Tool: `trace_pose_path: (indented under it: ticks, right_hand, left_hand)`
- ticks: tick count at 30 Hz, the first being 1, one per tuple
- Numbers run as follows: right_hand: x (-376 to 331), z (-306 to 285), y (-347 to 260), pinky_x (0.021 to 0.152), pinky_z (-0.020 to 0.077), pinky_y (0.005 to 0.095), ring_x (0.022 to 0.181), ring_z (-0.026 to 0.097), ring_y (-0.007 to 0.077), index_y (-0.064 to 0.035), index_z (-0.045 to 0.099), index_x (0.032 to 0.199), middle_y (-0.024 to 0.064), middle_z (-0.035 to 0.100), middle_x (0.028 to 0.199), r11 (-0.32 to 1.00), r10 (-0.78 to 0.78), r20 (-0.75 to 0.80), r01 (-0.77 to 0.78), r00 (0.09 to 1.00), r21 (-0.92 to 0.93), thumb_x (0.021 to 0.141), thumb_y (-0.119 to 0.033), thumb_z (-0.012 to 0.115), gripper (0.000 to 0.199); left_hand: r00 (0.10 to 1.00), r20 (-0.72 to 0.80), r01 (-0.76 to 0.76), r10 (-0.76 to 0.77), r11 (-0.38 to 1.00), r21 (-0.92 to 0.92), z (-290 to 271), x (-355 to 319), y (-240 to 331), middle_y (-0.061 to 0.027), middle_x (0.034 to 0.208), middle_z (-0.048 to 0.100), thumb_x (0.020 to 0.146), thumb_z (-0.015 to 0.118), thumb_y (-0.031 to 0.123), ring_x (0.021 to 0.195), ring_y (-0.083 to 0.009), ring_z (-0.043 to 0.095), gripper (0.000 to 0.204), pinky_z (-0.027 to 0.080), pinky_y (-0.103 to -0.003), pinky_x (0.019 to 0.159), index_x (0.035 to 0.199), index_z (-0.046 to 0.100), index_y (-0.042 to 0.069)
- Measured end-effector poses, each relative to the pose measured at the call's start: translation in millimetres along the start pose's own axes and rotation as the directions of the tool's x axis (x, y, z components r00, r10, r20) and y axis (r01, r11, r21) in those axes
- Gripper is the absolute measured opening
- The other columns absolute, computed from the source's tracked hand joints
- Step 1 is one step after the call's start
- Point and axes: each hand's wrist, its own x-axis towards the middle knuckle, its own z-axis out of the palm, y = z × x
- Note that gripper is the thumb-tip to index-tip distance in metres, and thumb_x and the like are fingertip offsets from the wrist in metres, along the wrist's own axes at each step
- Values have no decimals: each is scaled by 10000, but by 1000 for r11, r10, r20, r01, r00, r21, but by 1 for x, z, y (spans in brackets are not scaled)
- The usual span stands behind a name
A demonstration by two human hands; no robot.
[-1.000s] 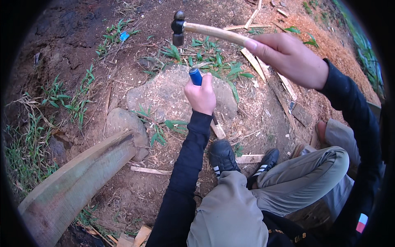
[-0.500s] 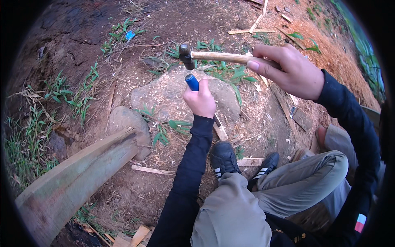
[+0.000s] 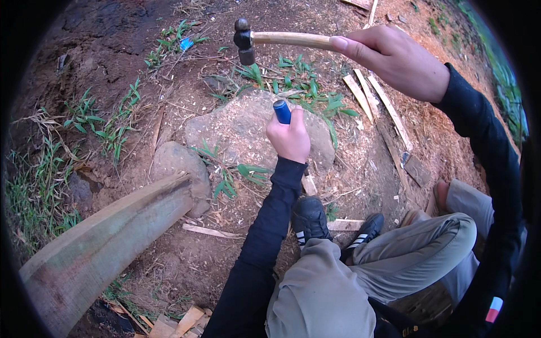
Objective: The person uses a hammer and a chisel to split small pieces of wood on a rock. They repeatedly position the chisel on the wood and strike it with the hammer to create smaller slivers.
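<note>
My right hand is closed around the wooden handle of a ball-peen hammer. Its dark metal head is raised, above and left of my left hand. In my left hand is the blue handle of what looks like a chisel, its round end pointing up past the thumb. My hand and sleeve hide most of its lower part. A gap separates the hammer head from the blue handle end. Behind the left hand lies a broad flat stone strewn with wood chips.
A thick wooden beam slants in from the lower left and ends at a smaller stone. Wood strips and sawdust lie to the right. Near my shoes a person's bare foot shows at the right.
The hammer has risen away from the blue handle end with my right hand. My left hand and the chisel have shifted slightly right in the picture, as the whole view moved a little.
</note>
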Motion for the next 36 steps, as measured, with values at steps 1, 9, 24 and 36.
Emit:
trace_pose_path:
  ticks: [1, 9, 24, 36]
  right_hand:
    - [1, 2, 2, 479, 331, 327, 498, 369, 135, 12, 620, 888, 18, 371, 541, 998, 42, -33, -41, 999, 49, 1012, -452, 397, 530]
    - [1, 8, 0, 562, 467, 409, 530, 534, 266, 32, 643, 886, 144, 500, 576, 985, 137, 176, -116, 975, -124, 1013, -418, 394, 530]
    - [14, 28, 15, 587, 492, 410, 617, 557, 272, -79, 549, 1281, 137, 484, 645, 817, -286, 232, 363, 930, -448, 1027, -234, 396, 334]
    - [12, 29, 35, 619, 487, 404, 630, 570, 292, -49, 585, 1143, 173, 559, 746, 801, -432, -12, 377, 902, -464, 1002, -201, 432, 258]
  left_hand:
    - [1000, -2, 3, -3, 1000, -4, -1, 1, -1, -94, 522, 498, 816, 638, 156, 482, -214, 492, 288, 380, -386, 522, 628, 510, -20]
    - [999, 3, -47, 47, 999, -20, -1, 3, -13, -22, 535, 523, 825, 647, 138, 447, -129, 496, 241, 369, -305, 454, 659, 553, -9]
    - [1000, -2, 11, -11, 1000, 6, -1, -2, -7, -83, 513, 501, 809, 625, 136, 473, -189, 493, 271, 385, -365, 505, 617, 511, -18]
    - [983, 52, -177, 174, 982, 67, -2, 3, -9, -55, 530, 524, 794, 640, 128, 464, -151, 512, 213, 393, -322, 476, 690, 570, -44]
